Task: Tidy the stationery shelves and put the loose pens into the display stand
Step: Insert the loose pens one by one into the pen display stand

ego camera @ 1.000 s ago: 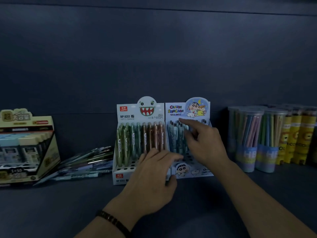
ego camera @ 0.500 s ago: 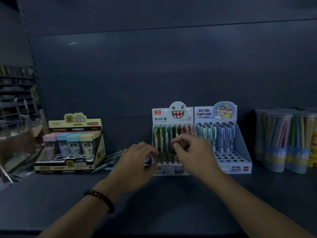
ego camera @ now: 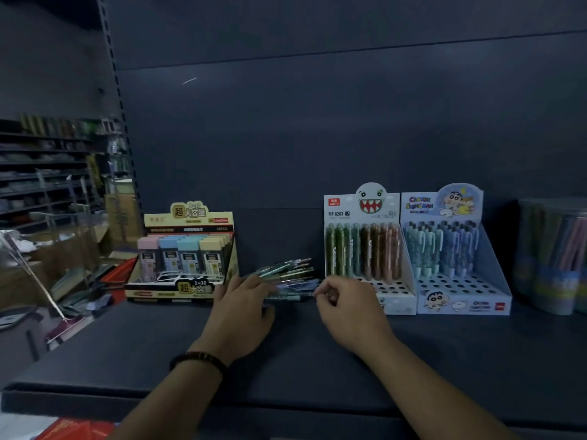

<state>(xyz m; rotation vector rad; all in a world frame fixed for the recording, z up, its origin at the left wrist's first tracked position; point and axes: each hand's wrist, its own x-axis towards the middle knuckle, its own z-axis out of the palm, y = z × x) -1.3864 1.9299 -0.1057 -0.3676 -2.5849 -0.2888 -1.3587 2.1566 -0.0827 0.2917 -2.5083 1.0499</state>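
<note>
The left hand (ego camera: 241,309) is held flat and spread, palm down, with its straight fingers laid on the left-hand end of the loose pens (ego camera: 287,273). Nothing is gripped by it. A dark beaded bracelet (ego camera: 198,358) is worn on its wrist. The right hand (ego camera: 349,308) is curled, with thumb and forefinger brought close together at the right-hand end of the pile, just in front of the display stand (ego camera: 365,214). Whether a pen is actually pinched there cannot be told, since the light is dim and the fingertips are blurred.

The loose pens are heaped lying down near the back edge of the shelf (ego camera: 286,363). They are flanked by a yellow box (ego camera: 187,249) of pastel cases on the left and by the white display stand, marked with a toothy monster face, on the right. Green and brown pens are stood upright in the stand's rear rows. Open holes (ego camera: 392,285) are seen in its front rows, partly covered by the right hand. A blue cartoon stand (ego camera: 457,281) is set just beside it on the right, filled at the back with blue pens. Clear tubs (ego camera: 552,258) of coloured pencils are placed towards the right edge of the shelf. The dark back panel (ego camera: 317,122) is seen behind everything. Beyond the left edge, other shelves (ego camera: 41,173) and a long-handled broom (ego camera: 35,281) are made out dimly.
</note>
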